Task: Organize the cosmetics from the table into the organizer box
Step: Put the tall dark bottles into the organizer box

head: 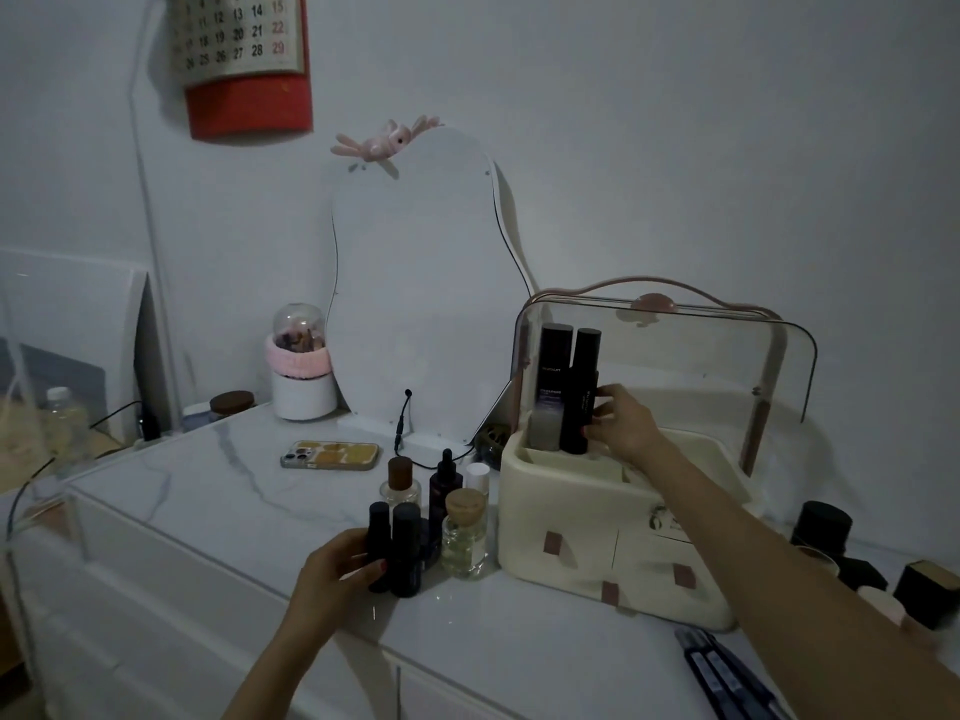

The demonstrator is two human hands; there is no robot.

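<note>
The cream organizer box [587, 532] stands on the marble table with its clear lid [691, 350] raised. Two tall dark bottles stand in its back left compartment. My right hand [621, 420] holds the right one, a tall black bottle [581, 392]; the other, a dark bottle with a grey base [551, 387], stands just left of it. In front of the box is a cluster of cosmetics. My left hand [337, 574] grips a small black bottle [379, 537] there, beside a second small black bottle [407, 548]. A clear cork-capped bottle [464, 532] and a dark dropper bottle [445, 485] stand close by.
A phone [331, 454] lies flat mid-table. A mirror [421, 288] with a cable leans on the wall. A white and pink brush holder [303, 376] stands left of it. Black jars [823, 524] and boxes sit right of the organizer; dark flat items [722, 672] lie at the front edge.
</note>
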